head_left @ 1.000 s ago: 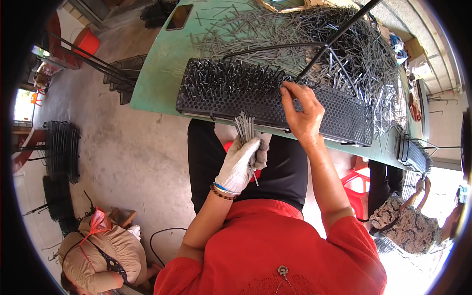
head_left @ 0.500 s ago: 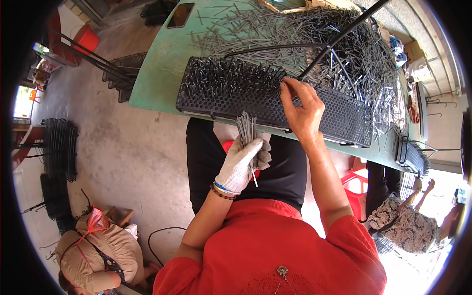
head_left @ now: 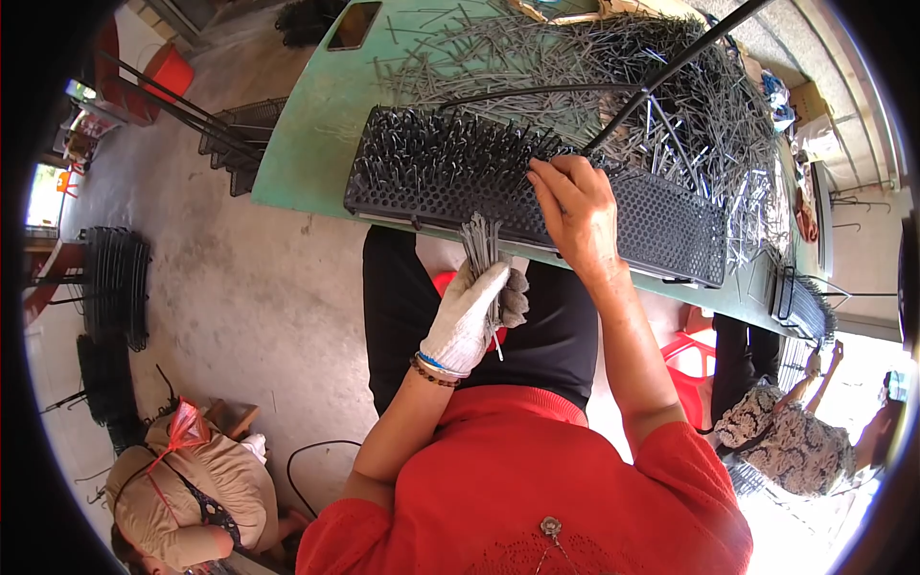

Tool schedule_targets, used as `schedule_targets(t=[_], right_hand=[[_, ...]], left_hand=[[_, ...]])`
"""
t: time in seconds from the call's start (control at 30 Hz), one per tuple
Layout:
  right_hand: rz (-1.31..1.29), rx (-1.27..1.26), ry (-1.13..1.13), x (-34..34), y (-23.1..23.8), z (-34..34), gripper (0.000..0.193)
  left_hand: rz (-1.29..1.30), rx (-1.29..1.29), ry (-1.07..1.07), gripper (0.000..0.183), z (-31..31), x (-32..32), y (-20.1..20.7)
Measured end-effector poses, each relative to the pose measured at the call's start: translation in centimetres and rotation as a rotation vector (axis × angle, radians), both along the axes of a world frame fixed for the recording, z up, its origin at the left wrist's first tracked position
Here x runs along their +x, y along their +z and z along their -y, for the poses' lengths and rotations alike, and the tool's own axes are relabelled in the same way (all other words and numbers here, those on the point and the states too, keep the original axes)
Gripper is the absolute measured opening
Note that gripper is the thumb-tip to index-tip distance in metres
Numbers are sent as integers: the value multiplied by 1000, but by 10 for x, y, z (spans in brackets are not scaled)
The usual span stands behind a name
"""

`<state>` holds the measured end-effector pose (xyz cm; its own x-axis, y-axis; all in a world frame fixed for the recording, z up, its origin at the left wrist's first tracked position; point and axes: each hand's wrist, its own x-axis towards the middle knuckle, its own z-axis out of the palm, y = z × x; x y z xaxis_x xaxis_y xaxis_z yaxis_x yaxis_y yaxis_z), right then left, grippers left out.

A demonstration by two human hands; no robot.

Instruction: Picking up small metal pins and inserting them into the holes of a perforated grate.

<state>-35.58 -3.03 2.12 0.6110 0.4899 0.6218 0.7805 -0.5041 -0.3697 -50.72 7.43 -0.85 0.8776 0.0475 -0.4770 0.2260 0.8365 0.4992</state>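
Head view, near to far. Left hand (head_left: 470,321), in a white knit glove, is held over the lap; its fingers are clamped around a bundle of thin metal pins (head_left: 479,247) that points up toward the table edge. Right hand (head_left: 573,206), bare, rests on the black perforated tray (head_left: 661,222), fingertips pinched together at its upper rim; whether they grip a pin cannot be told. Upright pins fill the tray's left part. Tray lies on the green table (head_left: 307,144). Beyond it, a loose heap of pins (head_left: 575,57) covers the tabletop.
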Motion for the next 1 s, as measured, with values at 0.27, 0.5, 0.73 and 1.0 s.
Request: schedule_targets(t=[0.27,0.5,0.73,1.0], right_hand=[[-20,-60,2,-4,0,3,21],[-152,-17,469,-45,13,41,31],[-70,-101,749,-88,-8,54,37],[-107,278,750,-93,18,60,16]], left_hand=[[15,30,-6,18,1,0,-2],[52,14,192,19,-9,3,6],[8,-70,215,15,-7,3,14],[-103,-62,232,14,0,3,13]])
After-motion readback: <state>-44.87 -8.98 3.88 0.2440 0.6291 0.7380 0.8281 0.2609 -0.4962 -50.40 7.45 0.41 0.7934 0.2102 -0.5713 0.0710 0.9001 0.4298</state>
